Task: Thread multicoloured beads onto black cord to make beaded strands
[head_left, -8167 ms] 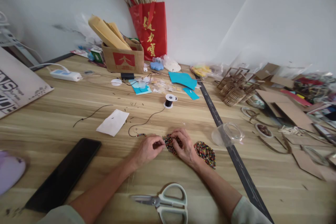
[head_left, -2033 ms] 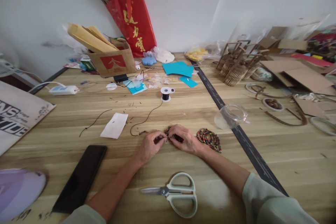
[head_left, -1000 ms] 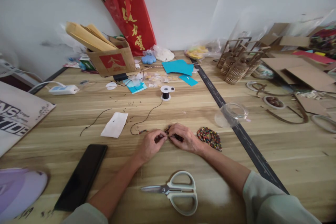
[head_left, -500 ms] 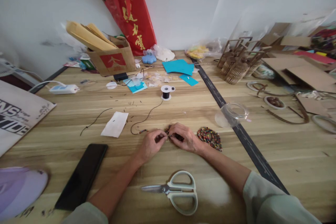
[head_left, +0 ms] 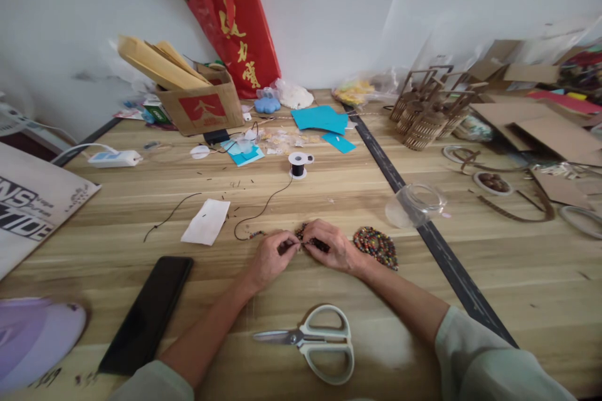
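1. Beads, small, round and multicoloured [head_left: 301, 230], lie in a clump on the pale wood-grain desk [head_left: 226, 301], between the two bare hands and partly hidden under the right one.
2. The left hand [head_left: 269, 261] rests at the left of this clump, its thumb and forefinger pinched together at the tips; whatever sits between them is too small to make out.
3. The right hand [head_left: 332, 249] arches over the beads, its fingers [head_left: 321, 230] curled and the tips pinched just beside the left hand's; I cannot tell what they grip.
4. A flat, coiled heap of multicoloured bead strands [head_left: 375, 248] lies to the right of the right hand, near its wrist.
5. A thin black cord [head_left: 264, 208] curves from a white plastic spool wound with black [head_left: 297, 166], on the far side of the hands, to a short row of beads [head_left: 256, 234] beside the left hand.
6. Scissors with pale handles [head_left: 326, 346] lie on the near side, between the forearms, blades pointing left.
7. A black, flat phone [head_left: 148, 316] lies to the left of the left forearm; farther off is a white paper piece [head_left: 205, 222].
8. A clear, round plastic container [head_left: 399, 210] lies right of the coiled heap, overlapping a dark strip [head_left: 442, 263] across the desk.
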`<state>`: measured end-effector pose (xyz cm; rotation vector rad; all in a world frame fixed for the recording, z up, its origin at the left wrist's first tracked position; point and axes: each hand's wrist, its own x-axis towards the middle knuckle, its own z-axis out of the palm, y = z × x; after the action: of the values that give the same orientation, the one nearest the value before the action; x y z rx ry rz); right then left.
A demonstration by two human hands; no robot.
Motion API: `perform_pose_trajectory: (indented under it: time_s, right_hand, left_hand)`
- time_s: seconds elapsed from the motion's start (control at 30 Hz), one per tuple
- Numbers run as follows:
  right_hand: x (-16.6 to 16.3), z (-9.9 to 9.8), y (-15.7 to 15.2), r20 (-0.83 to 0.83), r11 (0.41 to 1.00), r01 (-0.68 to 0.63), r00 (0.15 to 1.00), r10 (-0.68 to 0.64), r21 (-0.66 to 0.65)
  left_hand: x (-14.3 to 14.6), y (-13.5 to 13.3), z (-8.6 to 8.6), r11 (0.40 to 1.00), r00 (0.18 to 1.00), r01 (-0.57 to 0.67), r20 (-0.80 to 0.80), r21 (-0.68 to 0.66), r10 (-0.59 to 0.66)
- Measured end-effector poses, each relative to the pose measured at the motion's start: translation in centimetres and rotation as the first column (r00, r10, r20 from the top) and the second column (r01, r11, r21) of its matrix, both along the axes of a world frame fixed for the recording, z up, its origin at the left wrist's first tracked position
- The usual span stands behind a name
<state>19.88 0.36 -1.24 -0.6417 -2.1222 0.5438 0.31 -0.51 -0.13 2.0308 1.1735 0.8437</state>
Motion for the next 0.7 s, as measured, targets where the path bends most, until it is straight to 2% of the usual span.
perform_pose_trajectory:
  time_s: [0.7]
  right_hand:
    - [0.08, 0.20, -0.06, 0.026, 1.000, -0.017, 1.000, 0.017, -0.005]
  left_hand:
    - [0.06, -0.01, -0.14, 1.000, 0.999, 0.008, 0.033, 0.021, -0.009]
